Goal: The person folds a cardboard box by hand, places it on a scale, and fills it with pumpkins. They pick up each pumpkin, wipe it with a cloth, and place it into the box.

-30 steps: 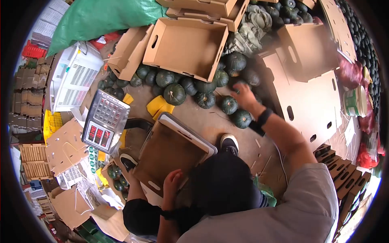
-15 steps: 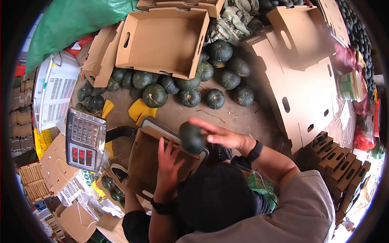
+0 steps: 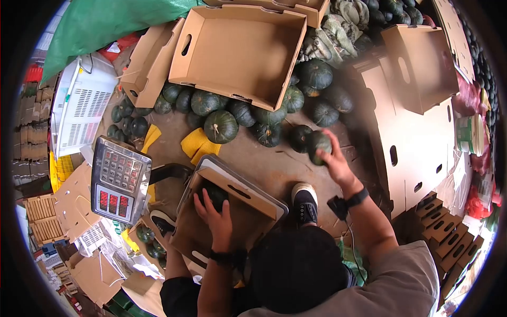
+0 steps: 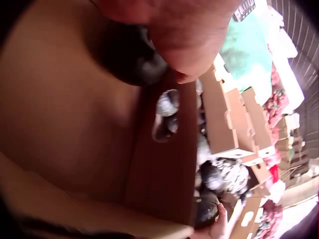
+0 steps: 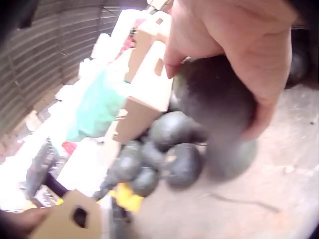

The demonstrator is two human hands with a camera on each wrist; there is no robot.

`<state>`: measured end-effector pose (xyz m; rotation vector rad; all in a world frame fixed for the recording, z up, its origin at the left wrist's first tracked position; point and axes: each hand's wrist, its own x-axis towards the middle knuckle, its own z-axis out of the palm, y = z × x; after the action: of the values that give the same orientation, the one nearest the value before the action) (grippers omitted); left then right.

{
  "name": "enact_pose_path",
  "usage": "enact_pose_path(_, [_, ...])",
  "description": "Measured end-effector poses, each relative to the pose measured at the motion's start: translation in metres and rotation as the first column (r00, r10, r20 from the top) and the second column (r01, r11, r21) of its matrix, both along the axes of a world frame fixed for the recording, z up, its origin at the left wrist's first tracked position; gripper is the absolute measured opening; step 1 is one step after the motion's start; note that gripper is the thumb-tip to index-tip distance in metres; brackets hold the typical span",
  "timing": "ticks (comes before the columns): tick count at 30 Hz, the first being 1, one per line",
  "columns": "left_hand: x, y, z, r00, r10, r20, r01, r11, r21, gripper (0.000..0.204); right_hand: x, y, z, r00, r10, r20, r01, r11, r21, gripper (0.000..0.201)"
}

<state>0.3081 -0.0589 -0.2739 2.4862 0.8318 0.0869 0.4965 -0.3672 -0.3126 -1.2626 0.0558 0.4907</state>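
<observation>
A dark green kabocha squash [image 3: 215, 194] sits inside the open cardboard box [image 3: 186, 227], by its far wall. My left hand [image 3: 215, 217] holds this squash, fingers spread over its near side; in the left wrist view the thumb [image 4: 187, 62] lies along it and part of the squash is hidden. Out over the floor, my right hand [image 3: 337, 161] grips another kabocha squash [image 3: 318, 147], thumb and fingers around it. Directly beside that one is a further squash [image 3: 299, 138]. In the right wrist view the gripped squash [image 5: 212, 94] fills the palm.
The box rests on a scale platform [image 3: 280, 208] with a lit display [image 3: 113, 203] at left. Several squashes [image 3: 221, 127] and a yellow cloth [image 3: 199, 143] lie ahead. A large empty carton [image 3: 237, 53] stands behind them; flattened cardboard [image 3: 406, 153] is at right.
The right hand brought a squash to the left hand at the box, then moved back out and took another. The left hand lowered the received squash into the box.
</observation>
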Motion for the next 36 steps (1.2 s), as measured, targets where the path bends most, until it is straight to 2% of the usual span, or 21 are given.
enact_pose_path(1, [0.003, -0.004, 0.011, 0.995, -0.008, 0.099, 0.031, 0.973, -0.231, 0.08, -0.01, 0.01, 0.018, 0.98, 0.194, -0.046, -0.177, 0.951, 0.254, 0.073])
enact_pose_path(2, [0.003, -0.011, 0.025, 0.982, 0.01, 0.189, 0.077, 0.892, -0.446, 0.082, -0.007, 0.019, 0.039, 0.893, 0.439, 0.095, -0.445, 0.835, 0.325, 0.073])
enact_pose_path(4, [0.0, -0.028, 0.052, 0.946, 0.218, 0.238, 0.06, 0.607, -0.793, 0.084, 0.011, 0.049, 0.056, 0.822, 0.545, 0.166, -0.541, 0.838, -0.07, 0.071])
enact_pose_path(6, [0.001, -0.036, 0.071, 0.864, 0.495, 0.092, -0.008, 0.197, -0.98, 0.086, 0.033, 0.09, 0.003, 0.838, 0.463, 0.289, -0.159, 0.714, -0.682, 0.077])
enact_pose_path(8, [-0.008, -0.023, 0.071, 0.913, 0.406, 0.023, -0.092, 0.261, -0.961, 0.086, 0.061, 0.126, -0.013, 0.802, 0.519, 0.295, 0.139, 0.317, -0.938, 0.075])
enact_pose_path(9, [-0.014, -0.017, 0.069, 0.931, 0.364, -0.016, -0.131, 0.294, -0.947, 0.086, 0.073, 0.136, -0.037, 0.777, 0.509, 0.371, 0.221, 0.331, -0.917, 0.07])
enact_pose_path(12, [-0.035, -0.018, 0.047, 0.968, -0.164, -0.192, 0.052, 0.873, -0.484, 0.081, 0.081, 0.132, -0.048, 0.755, 0.426, 0.498, 0.243, 0.524, -0.817, 0.067])
enact_pose_path(14, [-0.047, -0.03, 0.018, 0.975, -0.152, -0.161, 0.074, 0.91, -0.409, 0.082, 0.066, 0.125, -0.035, 0.819, 0.305, 0.486, 0.168, 0.683, -0.711, 0.067])
enact_pose_path(15, [-0.049, -0.034, 0.012, 0.977, -0.152, -0.148, 0.087, 0.924, -0.374, 0.083, 0.055, 0.12, -0.033, 0.921, 0.184, 0.343, -0.013, 0.895, -0.445, 0.063])
enact_pose_path(16, [-0.051, -0.034, 0.01, 0.967, -0.21, -0.141, 0.151, 0.927, -0.342, 0.08, 0.044, 0.115, -0.03, 0.982, 0.127, 0.143, -0.114, 0.989, -0.09, 0.061])
enact_pose_path(18, [-0.052, -0.035, 0.009, 0.935, -0.326, -0.138, 0.278, 0.917, -0.285, 0.073, 0.027, 0.099, 0.0, 0.846, 0.342, -0.409, -0.168, 0.899, 0.404, 0.069])
enact_pose_path(21, [-0.036, -0.027, 0.029, 0.96, -0.274, 0.056, 0.276, 0.9, -0.337, 0.068, 0.002, 0.099, 0.015, 0.747, 0.482, -0.458, -0.122, 0.777, 0.617, 0.081])
enact_pose_path(23, [-0.012, -0.034, 0.049, 0.994, 0.09, 0.069, 0.008, 0.554, -0.832, 0.065, -0.006, 0.102, 0.03, 0.677, 0.617, -0.402, -0.235, 0.699, 0.676, 0.086])
enact_pose_path(24, [-0.005, -0.037, 0.054, 0.967, 0.255, -0.009, -0.077, 0.255, -0.964, 0.064, -0.017, 0.112, 0.045, 0.709, 0.577, -0.405, -0.266, 0.75, 0.605, 0.083])
enact_pose_path(25, [-0.012, -0.038, 0.047, 0.848, 0.529, -0.029, 0.114, -0.236, -0.965, 0.071, -0.015, 0.12, 0.045, 0.782, 0.539, -0.314, -0.409, 0.823, 0.395, 0.079])
enact_pose_path(28, [-0.016, -0.028, 0.059, 0.871, 0.491, 0.014, 0.207, -0.341, -0.917, 0.07, 0.008, 0.14, 0.03, 0.849, 0.528, 0.028, -0.481, 0.794, -0.37, 0.069])
enact_pose_path(29, [-0.026, -0.023, 0.058, 0.815, 0.578, -0.031, 0.199, -0.33, -0.923, 0.066, 0.016, 0.146, 0.022, 0.813, 0.567, 0.133, -0.39, 0.7, -0.598, 0.067])
enact_pose_path(30, [-0.035, -0.015, 0.056, 0.761, 0.644, -0.073, 0.069, -0.193, -0.979, 0.064, 0.025, 0.152, 0.014, 0.752, 0.62, 0.224, -0.243, 0.577, -0.78, 0.065])
enact_pose_path(32, [-0.05, -0.001, 0.048, 0.629, 0.77, -0.105, -0.235, 0.059, -0.97, 0.06, 0.034, 0.164, -0.017, 0.746, 0.648, 0.155, 0.104, 0.117, -0.988, 0.074])
enact_pose_path(35, [-0.052, 0.005, 0.027, 0.633, 0.77, 0.081, -0.523, 0.502, -0.689, 0.062, 0.044, 0.157, -0.052, 0.789, 0.578, 0.21, -0.006, 0.348, -0.937, 0.074])
enact_pose_path(36, [-0.06, 0.011, 0.01, 0.772, 0.625, 0.114, -0.502, 0.71, -0.494, 0.063, 0.047, 0.152, -0.062, 0.803, 0.551, 0.227, -0.035, 0.424, -0.905, 0.075])
